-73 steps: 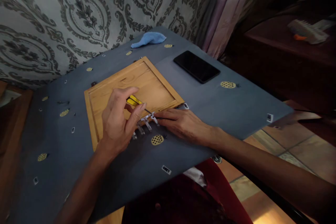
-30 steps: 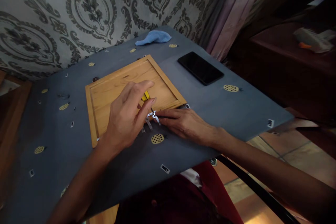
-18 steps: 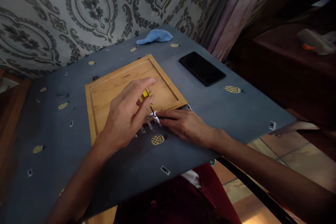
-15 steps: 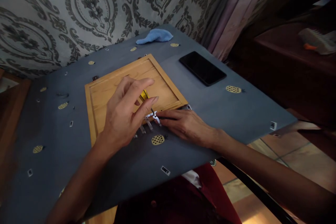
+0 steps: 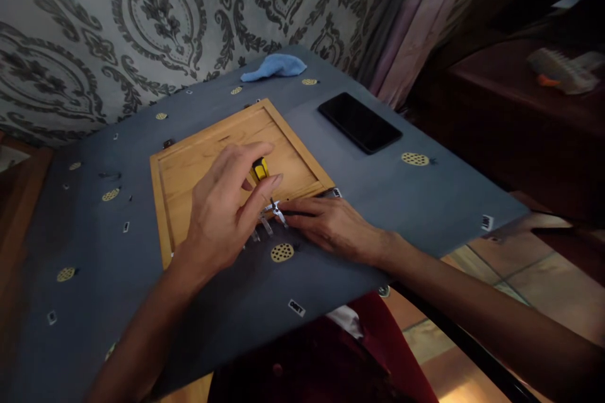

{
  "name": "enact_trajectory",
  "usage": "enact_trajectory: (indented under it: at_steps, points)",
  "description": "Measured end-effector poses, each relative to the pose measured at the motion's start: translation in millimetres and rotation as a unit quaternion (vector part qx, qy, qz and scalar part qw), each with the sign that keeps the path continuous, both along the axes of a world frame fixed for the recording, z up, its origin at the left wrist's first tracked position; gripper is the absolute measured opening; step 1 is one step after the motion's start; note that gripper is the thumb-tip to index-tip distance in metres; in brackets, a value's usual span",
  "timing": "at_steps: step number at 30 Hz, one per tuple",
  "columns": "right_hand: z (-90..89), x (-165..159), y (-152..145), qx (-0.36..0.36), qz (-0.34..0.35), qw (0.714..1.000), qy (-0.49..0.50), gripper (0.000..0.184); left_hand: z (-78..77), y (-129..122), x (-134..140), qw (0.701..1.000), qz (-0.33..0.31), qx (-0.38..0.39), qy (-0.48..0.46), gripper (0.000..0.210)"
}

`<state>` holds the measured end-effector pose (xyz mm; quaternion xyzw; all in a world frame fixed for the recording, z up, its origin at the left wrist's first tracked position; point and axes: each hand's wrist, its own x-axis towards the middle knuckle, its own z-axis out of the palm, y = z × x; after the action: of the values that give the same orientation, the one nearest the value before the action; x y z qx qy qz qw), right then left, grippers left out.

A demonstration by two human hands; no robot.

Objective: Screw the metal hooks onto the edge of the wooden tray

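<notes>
My left hand (image 5: 221, 204) curls around a small yellow and black screwdriver (image 5: 261, 169), its thumb and index finger apart. The handle shows between them, and part of it is behind the thumb. Its thin shaft slants down to a shiny metal hook (image 5: 278, 214) at the near edge of a framed wooden panel (image 5: 227, 138). Closed fingers of my right hand (image 5: 338, 227) press against that hook from the right; the fingertip contact is partly hidden. Similar clear or metallic hooks (image 5: 266, 225) hang in a row along the same edge, partly behind my left hand.
A black phone (image 5: 360, 123) lies right of the panel on the blue-grey tablecloth (image 5: 227, 327). A blue cloth (image 5: 275, 67) sits at the back by the patterned wall. Small dark hardware (image 5: 169, 143) shows at the panel's far edge. The table's right edge drops to a tiled floor (image 5: 524, 271).
The whole view has shifted slightly. More of the screwdriver's handle shows between my left thumb and index finger. My right hand stays at the metal hook.
</notes>
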<state>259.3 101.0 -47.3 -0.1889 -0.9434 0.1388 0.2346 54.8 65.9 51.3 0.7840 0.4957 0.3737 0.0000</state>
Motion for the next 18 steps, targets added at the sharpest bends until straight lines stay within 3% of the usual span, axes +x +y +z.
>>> enact_trajectory:
  at_steps: [4, 12, 18]
  points:
    - [-1.4, 0.3, 0.1, -0.002, -0.003, 1.0, 0.005, 0.031, 1.2, -0.5, -0.8, 0.999, 0.013, 0.039, 0.006, 0.021]
    - [-3.2, 0.7, 1.2, 0.003, 0.004, 1.0, 0.027, 0.031, 2.5, -2.5, -6.0, 1.0, -0.009, -0.021, -0.003, 0.029]
    - [-1.8, 0.2, 1.1, -0.007, 0.002, 1.0, 0.019, 0.032, 4.5, -1.0, -5.7, 0.999, 0.017, 0.026, 0.013, 0.021]
